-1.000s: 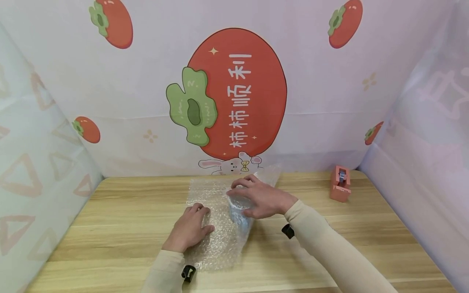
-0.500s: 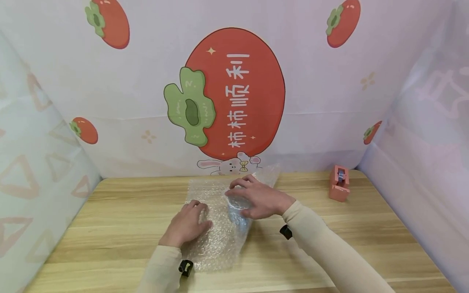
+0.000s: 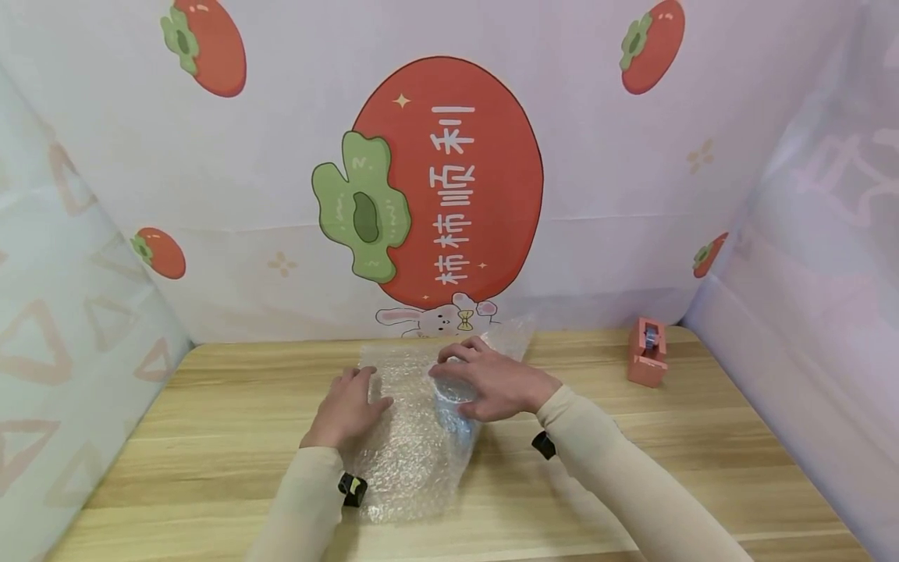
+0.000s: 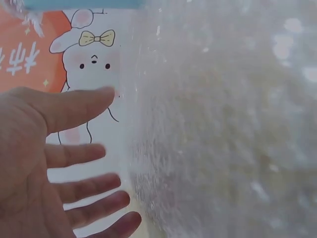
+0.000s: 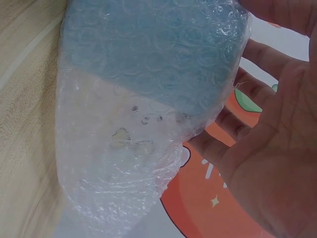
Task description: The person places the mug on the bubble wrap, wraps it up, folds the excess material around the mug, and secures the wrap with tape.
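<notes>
A sheet of bubble wrap (image 3: 407, 437) lies on the wooden table, its right part folded up over a round, blue, cup-like thing (image 3: 455, 421). My right hand (image 3: 499, 382) grips this wrapped thing from above, fingers curved round its top. Through the bubbles in the right wrist view, its blue part (image 5: 148, 54) and a pale part with small dark and yellow marks (image 5: 133, 124) show. My left hand (image 3: 344, 410) is at the left edge of the sheet. In the left wrist view its thumb and fingers are spread and extended beside the wrap (image 4: 223, 124).
A pink tape dispenser (image 3: 646, 355) with a roll in it stands at the back right of the table (image 3: 211, 437). Behind rises a white backdrop (image 3: 274, 172) with persimmon prints and a rabbit. One far corner of the wrap (image 3: 516, 332) sticks up towards it.
My left hand has slid away from me and to the left, from on top of the bubble wrap to its left edge. My right hand keeps its grip on the wrapped thing.
</notes>
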{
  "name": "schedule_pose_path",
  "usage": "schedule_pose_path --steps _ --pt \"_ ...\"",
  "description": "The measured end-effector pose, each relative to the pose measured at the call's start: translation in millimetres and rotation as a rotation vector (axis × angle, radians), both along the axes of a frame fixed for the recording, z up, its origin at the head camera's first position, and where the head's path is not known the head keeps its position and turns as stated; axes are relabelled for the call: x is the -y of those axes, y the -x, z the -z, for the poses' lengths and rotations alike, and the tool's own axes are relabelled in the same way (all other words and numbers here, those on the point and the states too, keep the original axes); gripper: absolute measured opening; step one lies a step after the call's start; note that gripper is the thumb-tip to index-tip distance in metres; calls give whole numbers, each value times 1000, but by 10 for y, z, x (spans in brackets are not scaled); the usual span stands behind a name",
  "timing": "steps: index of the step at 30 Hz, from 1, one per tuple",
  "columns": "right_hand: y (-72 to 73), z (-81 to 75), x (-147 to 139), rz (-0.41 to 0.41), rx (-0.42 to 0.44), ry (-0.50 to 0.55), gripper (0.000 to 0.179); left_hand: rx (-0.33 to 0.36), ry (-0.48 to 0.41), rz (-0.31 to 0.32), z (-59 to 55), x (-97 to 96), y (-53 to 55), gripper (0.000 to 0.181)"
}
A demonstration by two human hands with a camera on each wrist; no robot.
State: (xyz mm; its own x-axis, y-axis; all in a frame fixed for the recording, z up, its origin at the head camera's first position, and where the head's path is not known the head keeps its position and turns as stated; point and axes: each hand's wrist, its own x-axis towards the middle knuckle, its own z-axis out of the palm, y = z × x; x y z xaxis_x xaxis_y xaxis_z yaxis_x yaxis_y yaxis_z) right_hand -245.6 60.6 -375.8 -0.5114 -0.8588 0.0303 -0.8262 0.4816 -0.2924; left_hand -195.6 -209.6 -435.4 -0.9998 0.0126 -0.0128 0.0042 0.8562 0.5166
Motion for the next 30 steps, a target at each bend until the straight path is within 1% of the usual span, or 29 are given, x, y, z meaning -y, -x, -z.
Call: schedule_pose_path --steps 2,5,8,12,15,19,22,26,30 --pt "3 0 4 3 4 -10 57 14 -35 -29 -2 5 47 67" --pt "7 4 15 11 6 -30 58 18 -65 -64 14 12 120 69" --pt "3 -5 30 21 5 -48 60 -1 -92 -95 29 16 183 70" --pt "1 -29 48 29 -1 -71 63 -26 -146 -133 46 43 240 71" --pt "1 -39 60 36 -10 -89 64 -19 -193 -153 58 74 270 74" --pt "-1 -43 75 42 -13 -103 65 12 -307 -180 80 121 298 79" --pt "-3 -45 82 41 -8 -105 64 24 -378 -217 95 146 316 82" --pt "-4 -45 90 39 2 -102 64 23 -411 -259 108 149 345 83" --pt "-2 -49 99 46 9 -102 63 27 -429 -266 104 129 368 82"
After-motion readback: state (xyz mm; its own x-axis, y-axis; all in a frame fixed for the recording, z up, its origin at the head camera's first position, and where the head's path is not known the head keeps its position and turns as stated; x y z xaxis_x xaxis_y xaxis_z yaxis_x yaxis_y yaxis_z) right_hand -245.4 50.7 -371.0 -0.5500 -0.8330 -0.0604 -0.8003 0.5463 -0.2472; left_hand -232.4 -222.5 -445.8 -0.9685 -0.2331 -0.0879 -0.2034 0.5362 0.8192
